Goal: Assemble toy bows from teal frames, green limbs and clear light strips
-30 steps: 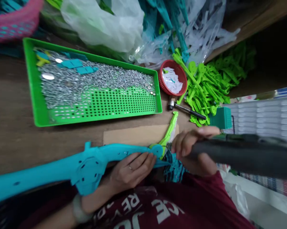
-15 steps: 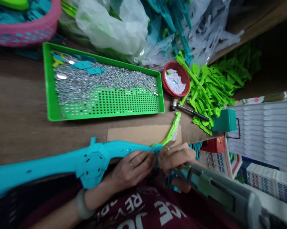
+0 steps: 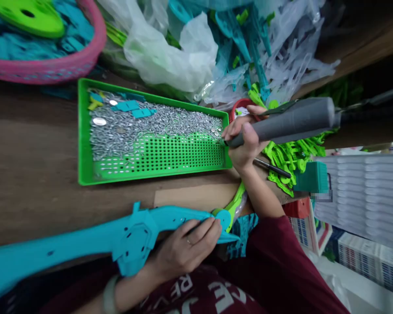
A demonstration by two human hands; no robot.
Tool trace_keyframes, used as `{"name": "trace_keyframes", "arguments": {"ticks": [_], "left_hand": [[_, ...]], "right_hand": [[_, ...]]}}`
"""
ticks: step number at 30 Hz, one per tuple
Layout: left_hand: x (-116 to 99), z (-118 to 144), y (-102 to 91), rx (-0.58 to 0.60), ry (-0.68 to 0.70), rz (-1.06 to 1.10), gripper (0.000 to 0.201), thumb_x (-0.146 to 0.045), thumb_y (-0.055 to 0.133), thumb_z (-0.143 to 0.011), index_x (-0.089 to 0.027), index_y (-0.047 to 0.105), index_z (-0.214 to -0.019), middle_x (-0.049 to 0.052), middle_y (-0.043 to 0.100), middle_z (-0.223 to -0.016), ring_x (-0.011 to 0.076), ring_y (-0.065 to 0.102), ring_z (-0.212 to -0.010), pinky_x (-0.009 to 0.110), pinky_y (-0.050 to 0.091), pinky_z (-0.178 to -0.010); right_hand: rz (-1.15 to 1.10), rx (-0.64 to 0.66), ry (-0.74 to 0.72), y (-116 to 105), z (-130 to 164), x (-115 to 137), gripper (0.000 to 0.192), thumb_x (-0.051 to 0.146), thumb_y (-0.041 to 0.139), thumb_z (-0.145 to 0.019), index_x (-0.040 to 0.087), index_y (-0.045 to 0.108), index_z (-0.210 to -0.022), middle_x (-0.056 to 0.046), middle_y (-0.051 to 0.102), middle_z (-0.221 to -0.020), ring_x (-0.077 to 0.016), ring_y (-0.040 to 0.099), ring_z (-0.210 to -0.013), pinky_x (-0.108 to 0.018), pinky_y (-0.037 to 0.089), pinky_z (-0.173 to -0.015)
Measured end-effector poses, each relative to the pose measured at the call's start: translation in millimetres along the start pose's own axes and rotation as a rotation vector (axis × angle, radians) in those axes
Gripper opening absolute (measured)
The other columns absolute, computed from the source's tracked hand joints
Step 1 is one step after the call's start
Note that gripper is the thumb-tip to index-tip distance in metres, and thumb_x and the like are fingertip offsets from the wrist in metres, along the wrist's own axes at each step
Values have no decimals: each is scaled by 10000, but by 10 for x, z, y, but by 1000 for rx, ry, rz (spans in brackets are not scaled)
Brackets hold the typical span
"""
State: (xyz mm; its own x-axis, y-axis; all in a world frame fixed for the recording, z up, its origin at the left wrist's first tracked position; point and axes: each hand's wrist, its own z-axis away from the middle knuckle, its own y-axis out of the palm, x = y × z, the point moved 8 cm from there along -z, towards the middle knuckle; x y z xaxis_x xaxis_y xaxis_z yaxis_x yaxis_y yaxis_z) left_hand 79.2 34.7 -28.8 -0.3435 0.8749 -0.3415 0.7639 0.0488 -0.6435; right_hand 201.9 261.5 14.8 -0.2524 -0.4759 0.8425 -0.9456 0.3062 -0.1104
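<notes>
My left hand (image 3: 191, 246) grips a long blue plastic part (image 3: 85, 242) near its right end, with the fingers wrapped over the edge. A round joint there links the part to a lime-green plastic arm (image 3: 234, 204). In my right hand (image 3: 244, 146) is a grey electric screwdriver (image 3: 296, 120), pointing left, its cord trailing off to the right. That hand is at the right end of the green tray (image 3: 157, 175), in front of the red basket (image 3: 238, 104). Small metal screws (image 3: 170, 117) cover much of the tray; whether the fingers touch any is hidden.
A piece of cardboard (image 3: 193, 197) lies under the joint area. Behind the tray are plastic bags (image 3: 179, 56) and a pink basket (image 3: 94, 56) of blue parts. To the right are a hammer (image 3: 273, 168), a heap of lime-green parts (image 3: 286, 157) and a teal container (image 3: 310, 176).
My right hand has left the blue joint and moved up to the tray's right end, carrying the screwdriver, which has swung up. My left hand still holds the blue part. The view has shifted slightly.
</notes>
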Motion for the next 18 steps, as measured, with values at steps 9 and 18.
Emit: {"name": "trace_keyframes", "arguments": {"ticks": [9, 18], "left_hand": [[17, 5, 18, 13, 61, -32, 291, -136, 474, -1006, -139, 721, -1160, 69, 724, -1265, 186, 613, -1223, 332, 510, -982], [16, 25, 15, -34, 35, 19, 363, -81, 403, -997, -69, 681, -1231, 140, 679, -1353, 273, 562, -1358, 417, 438, -1157]], "right_hand": [[-6, 31, 162, 1, 99, -256, 463, 723, 488, -851, 316, 482, -1072, 79, 344, -611, -132, 476, -463, -312, 509, -528], [-55, 65, 67, -431, 380, 832, 374, 604, 536, -900, 372, 425, -1171, 108, 379, -579, -119, 471, -408, -272, 440, -456]]}}
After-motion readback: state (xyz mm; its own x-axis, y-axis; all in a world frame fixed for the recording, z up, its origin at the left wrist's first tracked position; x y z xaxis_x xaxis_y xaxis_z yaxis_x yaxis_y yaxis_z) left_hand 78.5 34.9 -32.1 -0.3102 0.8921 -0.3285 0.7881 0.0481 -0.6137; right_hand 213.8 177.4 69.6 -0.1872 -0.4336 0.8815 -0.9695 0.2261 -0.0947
